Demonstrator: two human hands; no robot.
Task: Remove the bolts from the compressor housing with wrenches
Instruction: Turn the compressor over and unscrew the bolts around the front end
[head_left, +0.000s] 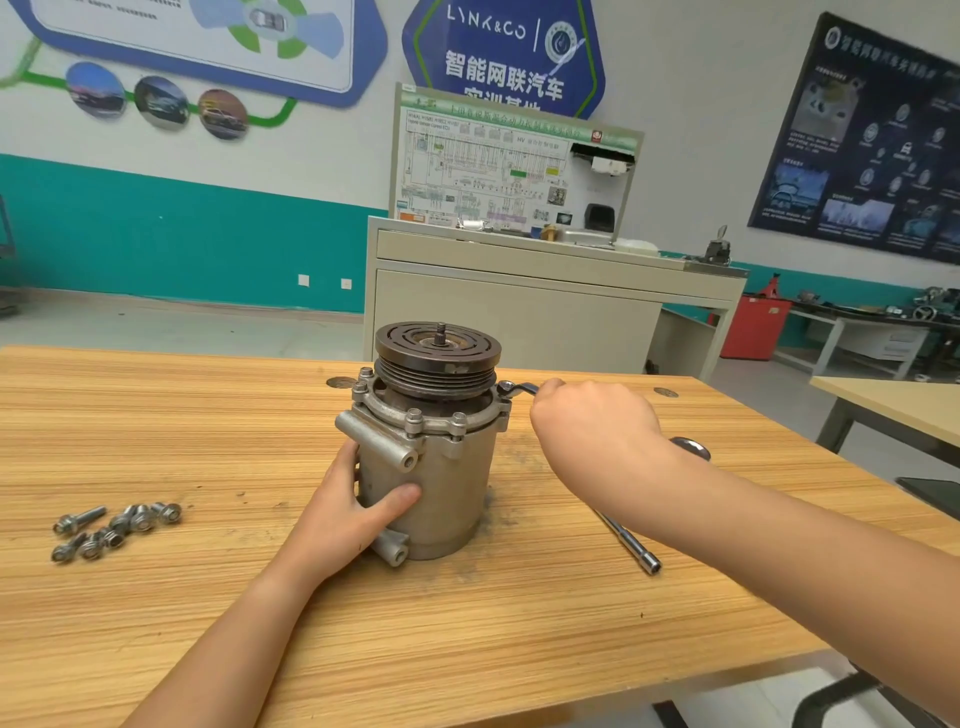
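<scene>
A grey metal compressor housing (447, 483) stands upright on the wooden table (208, 415), with a dark grooved pulley (437, 353) on top. Several bolts (414, 415) still sit in its upper flange. My left hand (353, 509) grips the housing's left side, thumb across the front. My right hand (592, 421) grips the handle of a small ring wrench (514, 387) whose head sits on a bolt at the flange's right edge. Most of the wrench handle is hidden in my fist.
Several loose bolts (114, 525) lie in a heap at the table's left. A chrome socket extension bar (631, 543) and a ratchet head (691, 447) lie right of the housing, partly under my right forearm. A training cabinet (519, 291) stands behind the table.
</scene>
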